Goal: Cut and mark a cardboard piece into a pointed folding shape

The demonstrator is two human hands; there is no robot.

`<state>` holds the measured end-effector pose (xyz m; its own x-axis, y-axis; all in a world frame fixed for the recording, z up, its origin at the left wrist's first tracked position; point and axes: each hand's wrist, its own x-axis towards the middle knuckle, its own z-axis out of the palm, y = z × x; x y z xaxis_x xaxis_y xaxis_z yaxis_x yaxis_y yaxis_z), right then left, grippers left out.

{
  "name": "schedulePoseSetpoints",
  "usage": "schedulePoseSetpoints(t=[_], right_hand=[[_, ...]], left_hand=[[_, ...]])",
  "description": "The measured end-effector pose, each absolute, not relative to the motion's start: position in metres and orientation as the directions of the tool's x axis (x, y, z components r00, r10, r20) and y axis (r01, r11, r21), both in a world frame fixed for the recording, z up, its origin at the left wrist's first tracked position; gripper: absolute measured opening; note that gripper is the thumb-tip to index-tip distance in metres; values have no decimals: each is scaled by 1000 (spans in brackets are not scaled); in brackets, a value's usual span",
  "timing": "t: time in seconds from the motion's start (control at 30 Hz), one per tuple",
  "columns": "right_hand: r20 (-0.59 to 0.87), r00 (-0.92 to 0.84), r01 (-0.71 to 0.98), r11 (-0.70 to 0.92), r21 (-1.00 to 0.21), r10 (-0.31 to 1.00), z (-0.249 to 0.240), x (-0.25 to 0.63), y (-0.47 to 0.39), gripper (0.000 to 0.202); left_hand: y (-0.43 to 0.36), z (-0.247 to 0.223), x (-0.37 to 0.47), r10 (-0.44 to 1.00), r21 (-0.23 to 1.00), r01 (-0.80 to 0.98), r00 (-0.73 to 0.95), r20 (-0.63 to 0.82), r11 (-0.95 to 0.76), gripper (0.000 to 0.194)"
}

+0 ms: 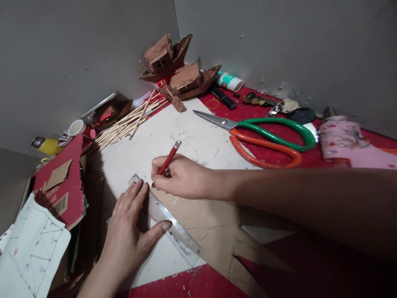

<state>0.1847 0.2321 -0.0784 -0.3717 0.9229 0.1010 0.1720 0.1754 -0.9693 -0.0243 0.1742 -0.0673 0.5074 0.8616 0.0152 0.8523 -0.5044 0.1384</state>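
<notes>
Pencil sits pinched in our right hand, fingers closed narrowly round it, its tip at the edge of the clear ruler near the far end. Taking the ruler's middle as the clock's centre, it slants from ten o'clock to four; our right hand is at one o'clock and our left hand at nine, thumb and fingers set wide apart, pressing down rather than gripping. Brown cardboard spreads out at three o'clock, along the drawing edge.

To mark cleanly, we should share the weight between thumb and fingertips, since the near end at four o'clock has nothing over it and could swing. A light stroke at one steady pencil angle seems best; leaning hard may shove the ruler off line. Our thumb tip sits close to the drawing edge, so we would do well to draw it back slightly. At two o'clock, the scissors lie near our forearm, worth minding.
</notes>
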Motion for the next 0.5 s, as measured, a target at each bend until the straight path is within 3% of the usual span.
schedulePoseSetpoints(t=[0.5], right_hand=[[88,-360,164,156,-974,929,-78,184,231,16]], left_hand=[[174,-69,-22,869,108,865,494,-5,-491,78]])
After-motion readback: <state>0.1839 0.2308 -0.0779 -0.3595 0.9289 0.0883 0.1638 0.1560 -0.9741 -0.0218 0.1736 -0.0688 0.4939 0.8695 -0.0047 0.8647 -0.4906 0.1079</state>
